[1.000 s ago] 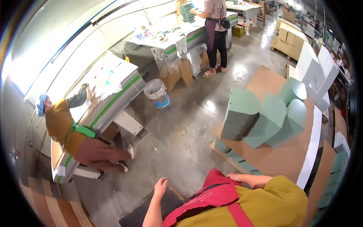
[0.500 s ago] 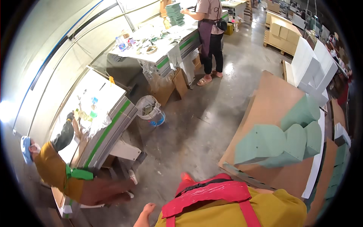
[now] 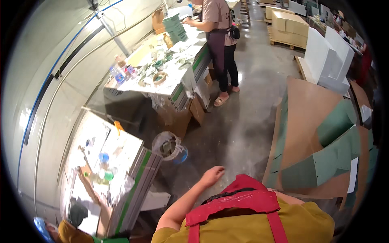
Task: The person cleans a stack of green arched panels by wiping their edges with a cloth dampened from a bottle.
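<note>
My left hand (image 3: 213,175) is stretched in front of my red apron (image 3: 237,206), its fingers loosely extended and holding nothing. It hovers over the grey floor, touching no object. Only a bit of my right forearm (image 3: 288,197) shows beside the apron; the right hand itself is out of sight. To my right, several green curved pieces (image 3: 332,162) lie on a brown sheet (image 3: 302,115), some overlapping. Nearest the left hand on the other side stands a white bucket (image 3: 178,150) with scraps inside.
At left is a cluttered worktable (image 3: 131,194), with a co-worker in a blue cap (image 3: 40,227) beside it. Another person (image 3: 219,44) stands at a farther table (image 3: 133,86) by stacked green pieces (image 3: 175,28). White panels (image 3: 320,56) and pallet boxes (image 3: 288,28) stand at far right.
My left hand has risen and swung right, in front of the apron. The view has shifted, so the left worktable and bucket sit lower and the green pieces look closer to the right edge.
</note>
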A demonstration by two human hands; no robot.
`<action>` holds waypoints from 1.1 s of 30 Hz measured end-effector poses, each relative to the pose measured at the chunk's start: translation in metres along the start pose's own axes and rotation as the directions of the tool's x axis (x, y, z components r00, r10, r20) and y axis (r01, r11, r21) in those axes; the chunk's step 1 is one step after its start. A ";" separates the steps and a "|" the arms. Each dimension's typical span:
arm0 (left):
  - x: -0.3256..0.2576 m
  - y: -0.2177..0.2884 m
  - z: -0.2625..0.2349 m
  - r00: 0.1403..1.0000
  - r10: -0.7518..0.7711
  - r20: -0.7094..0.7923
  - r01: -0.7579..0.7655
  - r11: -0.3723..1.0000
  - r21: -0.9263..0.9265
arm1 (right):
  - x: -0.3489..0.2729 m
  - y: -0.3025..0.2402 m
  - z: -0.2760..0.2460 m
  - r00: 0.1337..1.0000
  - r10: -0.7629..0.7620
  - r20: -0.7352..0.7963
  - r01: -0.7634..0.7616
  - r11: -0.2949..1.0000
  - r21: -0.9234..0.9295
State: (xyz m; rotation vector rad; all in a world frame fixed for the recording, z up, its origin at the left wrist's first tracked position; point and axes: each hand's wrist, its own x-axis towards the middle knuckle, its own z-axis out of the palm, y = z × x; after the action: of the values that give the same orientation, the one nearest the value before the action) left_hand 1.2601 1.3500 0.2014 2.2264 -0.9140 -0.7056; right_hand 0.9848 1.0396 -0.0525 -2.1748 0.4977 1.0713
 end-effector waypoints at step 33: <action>0.838 0.134 -0.187 0.845 0.306 0.439 -0.362 0.931 0.049 | 0.228 0.021 -0.674 0.909 0.183 -0.373 0.117 0.749 0.652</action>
State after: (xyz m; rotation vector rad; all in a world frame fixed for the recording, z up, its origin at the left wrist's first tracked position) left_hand 1.8458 0.7079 0.2235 1.9690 -1.5632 -1.0056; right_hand 1.4820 0.5431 0.0601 -1.7172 0.9544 0.3207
